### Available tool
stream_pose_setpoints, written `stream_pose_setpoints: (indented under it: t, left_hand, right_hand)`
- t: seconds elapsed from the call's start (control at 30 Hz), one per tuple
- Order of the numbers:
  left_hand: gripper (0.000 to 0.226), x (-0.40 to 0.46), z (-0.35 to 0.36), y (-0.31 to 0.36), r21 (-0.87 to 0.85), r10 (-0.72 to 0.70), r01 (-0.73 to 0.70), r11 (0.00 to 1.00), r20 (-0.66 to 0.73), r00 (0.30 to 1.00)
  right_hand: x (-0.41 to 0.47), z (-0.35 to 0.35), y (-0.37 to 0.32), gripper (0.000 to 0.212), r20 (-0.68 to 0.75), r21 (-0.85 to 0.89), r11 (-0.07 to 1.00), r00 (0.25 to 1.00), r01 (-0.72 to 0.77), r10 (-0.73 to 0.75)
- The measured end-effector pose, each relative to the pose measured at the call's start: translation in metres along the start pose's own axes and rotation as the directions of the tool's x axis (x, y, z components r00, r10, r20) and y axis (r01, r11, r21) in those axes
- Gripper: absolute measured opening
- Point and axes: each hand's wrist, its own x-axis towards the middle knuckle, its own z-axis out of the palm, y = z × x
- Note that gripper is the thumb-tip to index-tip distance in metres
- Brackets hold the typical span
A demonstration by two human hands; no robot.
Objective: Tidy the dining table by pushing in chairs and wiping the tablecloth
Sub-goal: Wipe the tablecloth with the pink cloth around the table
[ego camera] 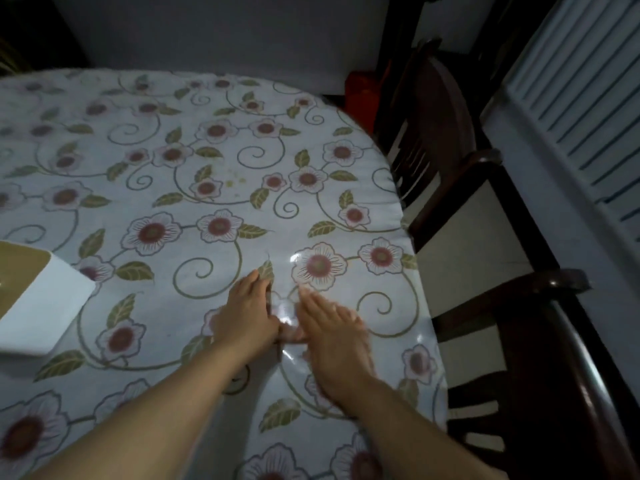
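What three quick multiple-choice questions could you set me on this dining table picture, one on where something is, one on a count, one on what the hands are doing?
1. Where does the white dish lie on the table?
A. at the left edge of the view
B. between the two hands
C. at the far right by the chairs

2. How many dark wooden chairs show beside the table?
A. none
B. two
C. five

3. How do the hands lie?
A. both flat on the tablecloth
B. both gripping a chair
C. both lifted, holding a cup

Answers:
1 A: the white dish sits at the left edge.
2 B: a far chair and a near chair stand on the right.
3 A: the left hand and right hand rest with straight fingers on the flowered tablecloth.
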Motion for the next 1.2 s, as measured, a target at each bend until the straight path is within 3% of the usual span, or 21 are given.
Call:
stream_pose_setpoints:
  t: [0.07, 0.13, 0.17, 0.27, 0.43, 0.7, 0.9, 1.07, 1.2]
  left_hand:
    - [0.046, -0.017, -0.002, 0.013, -0.036, -0.050, 0.050, 0.998, 0.004, 0.999]
    - [0.029, -0.038, -0.006, 0.029, -0.069, -0.087, 0.086, 0.994, -0.001, 0.996]
    - [0.025, -0.050, -0.007, 0.039, -0.072, -0.103, 0.103, 0.992, 0.001, 0.995]
    - [0.040, -0.082, -0.013, 0.067, -0.096, -0.144, 0.140, 0.986, -0.041, 0.989]
    - [0.068, -0.132, -0.025, 0.138, -0.209, -0.236, 0.200, 0.957, -0.164, 0.958]
    - [0.063, -0.137, -0.035, 0.203, -0.197, -0.234, 0.188, 0.962, -0.244, 0.941]
    - [0.065, -0.094, -0.038, 0.213, -0.294, -0.294, 0.231, 0.928, -0.191, 0.937]
    - [0.069, -0.019, -0.057, 0.212, -0.366, -0.415, 0.328, 0.871, -0.189, 0.890]
    - [0.064, 0.042, -0.071, 0.217, -0.365, -0.455, 0.376, 0.851, -0.159, 0.876]
  right_hand:
    - [-0.013, -0.008, -0.008, 0.064, 0.030, 0.162, 0.986, 0.998, 0.044, -0.049]
    - [-0.026, -0.036, -0.013, 0.042, 0.126, 0.425, 0.898, 0.990, -0.111, 0.063]
    - [-0.030, -0.050, -0.011, 0.032, 0.190, 0.466, 0.869, 0.978, -0.168, 0.087]
    - [-0.035, -0.102, 0.000, 0.025, 0.246, 0.301, 0.948, 0.969, -0.100, 0.024]
    - [-0.069, -0.199, 0.036, 0.031, 0.128, 0.405, 0.911, 0.982, 0.079, -0.142]
    - [-0.094, -0.253, 0.094, 0.052, 0.060, 0.417, 0.895, 0.977, 0.162, -0.204]
    - [-0.047, -0.270, 0.134, 0.058, 0.061, 0.354, 0.910, 0.966, 0.215, -0.252]
    - [0.026, -0.282, 0.163, 0.048, 0.013, 0.276, 0.913, 0.948, 0.301, -0.317]
    - [0.087, -0.288, 0.187, 0.046, 0.057, 0.275, 0.893, 0.922, 0.355, -0.384]
